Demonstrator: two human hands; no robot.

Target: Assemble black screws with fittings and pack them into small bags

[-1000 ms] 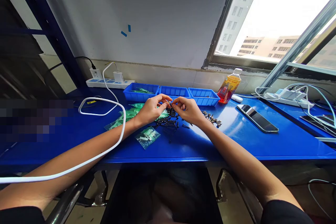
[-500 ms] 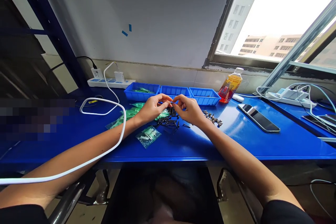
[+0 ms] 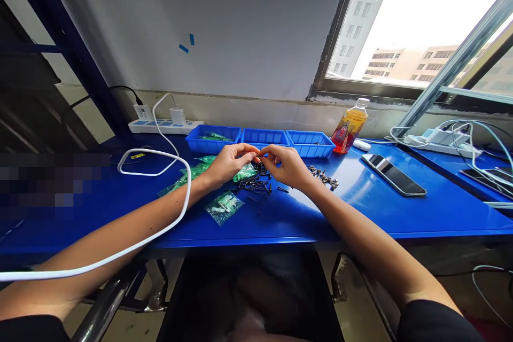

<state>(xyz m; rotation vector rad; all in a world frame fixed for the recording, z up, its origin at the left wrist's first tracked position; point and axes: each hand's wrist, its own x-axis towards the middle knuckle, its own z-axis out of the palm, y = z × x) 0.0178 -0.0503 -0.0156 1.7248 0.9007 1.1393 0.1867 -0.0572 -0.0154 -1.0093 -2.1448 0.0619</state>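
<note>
My left hand (image 3: 229,164) and my right hand (image 3: 287,166) meet fingertip to fingertip above the middle of the blue table (image 3: 360,214). Both are closed in a pinch around a tiny dark piece, too small to name. Just under the fingers lies a loose heap of black screws (image 3: 256,187). Green-filled plastic bags (image 3: 196,172) lie beneath and left of my left hand. Nearer the front edge is a clear bag of whitish and green pieces (image 3: 224,207). Beyond my right wrist, silvery metal fittings (image 3: 327,179) are scattered.
Three blue bins (image 3: 310,150) stand in a row behind my hands; the left one holds green pieces. A drink bottle (image 3: 349,127) and a phone (image 3: 393,175) are to the right. A white cable (image 3: 187,187) loops across my left forearm from a power strip (image 3: 160,126).
Both hands remain pinched together over the screws, with slight finger movement around the small piece. The whole view has shifted a little.
</note>
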